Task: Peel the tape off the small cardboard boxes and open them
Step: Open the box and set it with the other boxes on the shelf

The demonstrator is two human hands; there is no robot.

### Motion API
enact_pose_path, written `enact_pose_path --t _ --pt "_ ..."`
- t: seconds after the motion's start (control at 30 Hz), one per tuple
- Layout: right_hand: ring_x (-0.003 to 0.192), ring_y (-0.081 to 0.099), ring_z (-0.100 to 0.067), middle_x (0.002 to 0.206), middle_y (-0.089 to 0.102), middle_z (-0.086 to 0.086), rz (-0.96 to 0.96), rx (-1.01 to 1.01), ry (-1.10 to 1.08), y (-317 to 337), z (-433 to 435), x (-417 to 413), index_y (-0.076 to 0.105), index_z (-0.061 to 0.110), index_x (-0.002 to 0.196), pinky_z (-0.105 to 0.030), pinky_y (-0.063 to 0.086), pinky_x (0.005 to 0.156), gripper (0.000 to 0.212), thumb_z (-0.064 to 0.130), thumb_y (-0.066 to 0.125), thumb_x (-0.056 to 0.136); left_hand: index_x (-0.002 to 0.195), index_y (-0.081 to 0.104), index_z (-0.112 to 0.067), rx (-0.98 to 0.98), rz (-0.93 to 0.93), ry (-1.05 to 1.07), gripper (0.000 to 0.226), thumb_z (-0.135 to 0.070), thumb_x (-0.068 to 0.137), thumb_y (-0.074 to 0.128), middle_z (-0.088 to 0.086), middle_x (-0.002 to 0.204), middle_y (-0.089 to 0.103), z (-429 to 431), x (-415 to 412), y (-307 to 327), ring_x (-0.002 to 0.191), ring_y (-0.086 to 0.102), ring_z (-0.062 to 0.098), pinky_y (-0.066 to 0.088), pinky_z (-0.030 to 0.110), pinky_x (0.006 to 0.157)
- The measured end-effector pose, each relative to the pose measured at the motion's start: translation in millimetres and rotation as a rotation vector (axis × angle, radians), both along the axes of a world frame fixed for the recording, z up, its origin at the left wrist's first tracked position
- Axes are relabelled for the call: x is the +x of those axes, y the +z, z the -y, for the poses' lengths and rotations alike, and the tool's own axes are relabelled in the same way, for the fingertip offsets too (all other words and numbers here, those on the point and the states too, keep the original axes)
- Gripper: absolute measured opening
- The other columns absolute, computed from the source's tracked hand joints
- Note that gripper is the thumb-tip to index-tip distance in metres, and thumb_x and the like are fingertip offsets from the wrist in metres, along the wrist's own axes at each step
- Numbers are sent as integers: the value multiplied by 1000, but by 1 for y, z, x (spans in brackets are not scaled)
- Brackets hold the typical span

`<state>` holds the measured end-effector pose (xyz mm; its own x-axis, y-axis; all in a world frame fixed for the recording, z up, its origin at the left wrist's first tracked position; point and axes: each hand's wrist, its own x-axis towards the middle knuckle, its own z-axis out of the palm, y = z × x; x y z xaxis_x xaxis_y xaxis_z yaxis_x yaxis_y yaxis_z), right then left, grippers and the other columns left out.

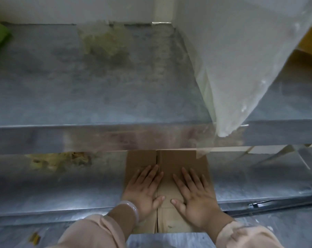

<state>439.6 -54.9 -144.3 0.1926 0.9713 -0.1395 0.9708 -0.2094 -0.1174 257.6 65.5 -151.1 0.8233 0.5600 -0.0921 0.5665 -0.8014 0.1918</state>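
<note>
- Grey steel shelf (98,86), upper tier, overhanging the far end of the box below.
- Small cardboard box (180,160) on the lower tier (62,194), flaps closed along a centre seam.
- Hands spread flat, left hand (144,190) and right hand (192,194), one per flap, probably steadying it for peeling.

Both hands (171,194) lie on the cardboard box (178,158).
</note>
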Motion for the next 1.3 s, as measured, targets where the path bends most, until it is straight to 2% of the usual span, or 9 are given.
enact_pose_path --t 0.2,0.27,0.4,0.53,0.7,0.9,1.1,1.23,1.3 --pt "134 37 -23 146 44 -2 -52 107 23 -9 4 10 44 26 140 -42 23 107 74 72 35 83 136 50 -28 -6 -4 56 68 -68 82 41 0 145 47 1 -5 4 133 42 20 19 41 109" --pt "139 33 -26 151 36 -6 -104 123 -89 -8 11 19 38 20 144 -38 22 113 91 81 27 79 134 51 -32 -31 16 189 70 -73 79 39 3 145 46 9 -8 7 131 45 24 18 41 109" --pt "146 4 -27 158 7 -10 -98 -37 -399 5 27 33 -1 24 152 -42 4 118 119 91 9 54 148 12 -45 -162 -18 667 90 -86 71 36 11 158 4 34 -17 16 145 7 32 8 42 116" --pt "143 16 -27 155 18 -8 -254 8 -348 16 25 32 13 31 150 -38 14 117 105 84 43 65 145 18 -48 -297 9 809 90 -82 68 51 10 156 9 45 -17 30 144 7 30 13 39 117" --pt "132 34 -25 140 32 -14 -549 263 -308 31 16 28 50 26 134 -24 24 108 75 33 84 67 134 34 -55 -398 214 931 89 -74 55 71 2 150 14 54 -31 46 139 12 23 27 37 113" --pt "116 38 -8 127 37 -5 -654 379 -209 64 -4 -11 56 30 126 -19 26 101 72 23 89 62 129 35 -62 -300 441 1011 90 -65 52 80 -11 154 1 70 -90 76 140 22 22 27 42 114" --pt "104 42 0 120 44 2 -782 360 -6 97 -35 -110 49 41 131 -19 33 96 80 24 88 63 135 30 -57 -94 422 1072 92 -66 57 78 -9 154 -3 60 -195 110 139 26 20 21 44 113" --pt "101 36 23 123 44 2 -807 330 149 107 -58 -202 48 43 129 2 24 91 79 19 86 65 135 28 -58 -55 439 1143 92 -65 58 77 -9 153 -5 56 -290 117 140 23 21 22 46 112" --pt "109 35 22 125 44 -2 -815 349 179 107 -69 -258 46 48 126 1 22 93 81 16 87 63 136 27 -58 -40 465 1175 93 -62 59 78 -10 153 -10 55 -343 120 142 19 21 22 45 113"
